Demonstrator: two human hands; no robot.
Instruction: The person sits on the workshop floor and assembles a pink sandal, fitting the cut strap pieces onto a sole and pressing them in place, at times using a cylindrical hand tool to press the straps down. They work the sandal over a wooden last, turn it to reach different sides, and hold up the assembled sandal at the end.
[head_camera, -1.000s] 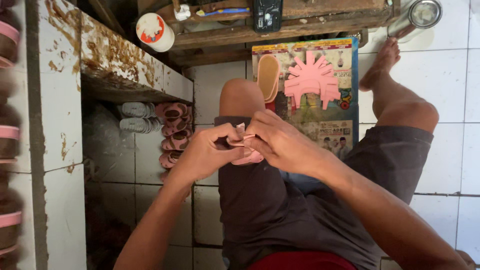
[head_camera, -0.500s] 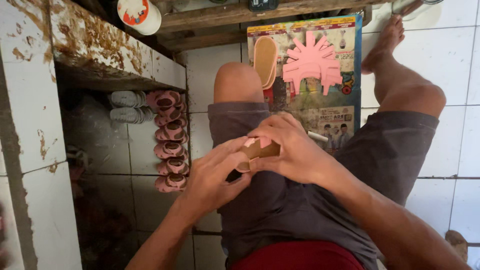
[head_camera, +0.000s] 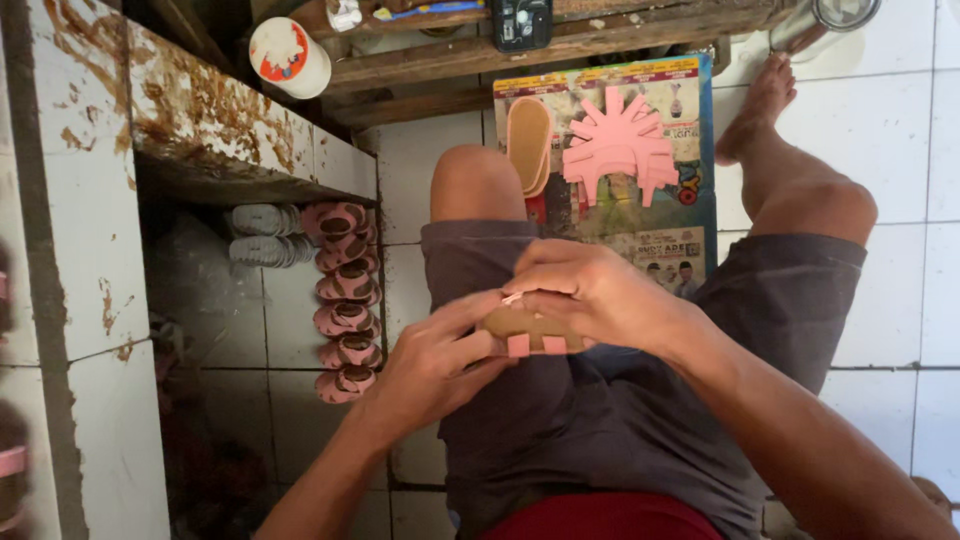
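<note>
**A:** From the head camera, what do I have in the hands?

**B:** Both hands meet over the lap. The right hand (head_camera: 590, 295) is closed over a small tan sole (head_camera: 525, 328), covering it from above. The left hand (head_camera: 435, 360) grips the same sole from below and from the side, fingers curled. So the sole is in both hands, just above the thigh, on the dark shorts (head_camera: 560, 420).

**A:** And the pink pieces?

**B:** Two short pink strap ends (head_camera: 530, 345) stick out under the edge of the sole. I judge that a strap is being fixed to the sole now, with the ends folded under it. How the strap runs on top I cannot tell; the right hand hides it.

**A:** What is around?

**B:** Ahead, on a printed sheet (head_camera: 690, 210), lies a fan of pink straps (head_camera: 617, 150) and beside it a stack of tan soles (head_camera: 528, 145). To the left, under the stained tiled counter (head_camera: 220, 120), a row of finished pink sandals (head_camera: 345, 300) stands on the floor.

**A:** What does the next move need?

**B:** In my judgement, firm pressure on the strap ends, with the sole held steady, so the ends sit flat and even.
</note>
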